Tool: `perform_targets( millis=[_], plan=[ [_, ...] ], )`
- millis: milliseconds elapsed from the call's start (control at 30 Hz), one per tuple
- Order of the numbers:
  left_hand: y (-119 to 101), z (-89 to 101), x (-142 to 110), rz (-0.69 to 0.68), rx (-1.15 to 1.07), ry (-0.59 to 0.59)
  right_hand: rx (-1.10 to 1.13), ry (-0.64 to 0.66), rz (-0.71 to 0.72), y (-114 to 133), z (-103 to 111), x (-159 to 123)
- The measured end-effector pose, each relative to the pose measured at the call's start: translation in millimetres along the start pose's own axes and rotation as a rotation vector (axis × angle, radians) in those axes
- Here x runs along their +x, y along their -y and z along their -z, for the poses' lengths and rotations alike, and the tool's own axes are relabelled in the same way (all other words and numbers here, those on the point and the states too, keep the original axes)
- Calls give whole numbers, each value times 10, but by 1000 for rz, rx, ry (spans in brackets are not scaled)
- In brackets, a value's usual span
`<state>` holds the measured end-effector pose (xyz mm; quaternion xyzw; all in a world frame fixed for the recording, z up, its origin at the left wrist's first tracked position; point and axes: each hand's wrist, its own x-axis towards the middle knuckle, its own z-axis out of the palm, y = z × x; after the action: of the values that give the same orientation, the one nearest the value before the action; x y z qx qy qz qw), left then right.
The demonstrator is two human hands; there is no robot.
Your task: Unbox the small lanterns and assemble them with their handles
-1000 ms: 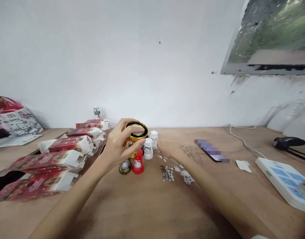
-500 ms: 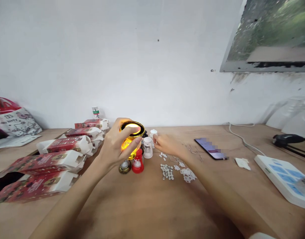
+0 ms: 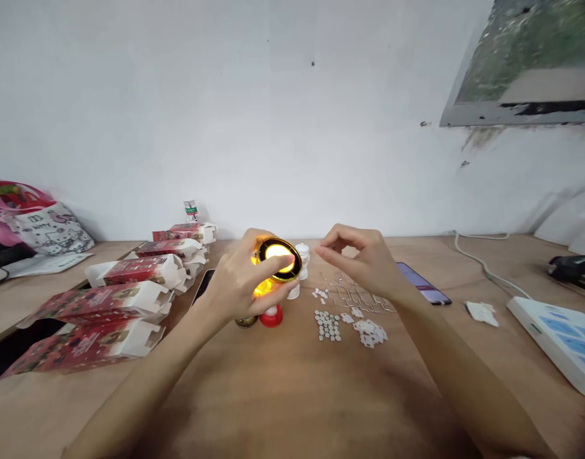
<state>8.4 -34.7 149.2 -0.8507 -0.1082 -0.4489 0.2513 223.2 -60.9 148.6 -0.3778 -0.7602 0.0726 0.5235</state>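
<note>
My left hand [image 3: 239, 274] is wrapped round a small glowing lantern [image 3: 274, 250], tilted so its round black-and-gold base faces me, with the thumb and a finger at the base. Its yellow light shows below my fingers. To the right, my right hand [image 3: 362, 255] is raised with thumb and forefinger pinched; whatever they hold is too small to tell. Under the left hand stand a red lantern [image 3: 272, 317] and a bronze-coloured one [image 3: 246, 322], both partly hidden. White lanterns [image 3: 302, 254] stand behind. Bent wires [image 3: 352, 294] lie beneath the right hand, near small round silvery discs [image 3: 327, 326].
Flat white pieces [image 3: 370, 333] and tiny white bits [image 3: 320, 294] lie by the discs. Red-and-white cartons [image 3: 130, 271] line the left. A phone [image 3: 424, 285], a crumpled white scrap [image 3: 482, 313], a white-and-blue device [image 3: 555, 341] and a cable [image 3: 483, 274] occupy the right.
The lantern in my left hand has tipped further, turning its base towards me. My right hand has drawn back from the white lanterns, up and to the right. The view has shifted slightly.
</note>
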Motion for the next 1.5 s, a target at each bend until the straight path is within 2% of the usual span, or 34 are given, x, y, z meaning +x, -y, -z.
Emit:
perform_targets(
  millis=[100, 200, 433, 667, 767, 967, 1167, 1333, 1500],
  plan=[
    [-15, -79, -26, 4, -15, 37, 186, -125, -13, 91, -1, -21],
    [-25, -156, -58, 16, -53, 50, 278, -149, -23, 143, -38, -43],
    [-31, -223, -101, 96, -222, -5, 325, -130, 79, 135, -206, -70],
    [-24, -237, -130, 132, -331, -54, 455, -30, 1, 115, -272, -67],
    [-34, -213, -116, 162, -379, -81, 476, -28, -44, 113, -263, -59],
    [-65, -145, -75, 278, -387, 31, 494, 1, -46, 115, -261, -60],
    [-27, -198, -129, 158, -414, -124, 555, 31, -11, 109, -287, -67],
    [8, -211, -151, 127, -329, -119, 455, 18, 30, 104, -268, -83],
    [8, -210, -129, 112, -314, -113, 319, 64, 80, 140, -210, -89]
  ],
)
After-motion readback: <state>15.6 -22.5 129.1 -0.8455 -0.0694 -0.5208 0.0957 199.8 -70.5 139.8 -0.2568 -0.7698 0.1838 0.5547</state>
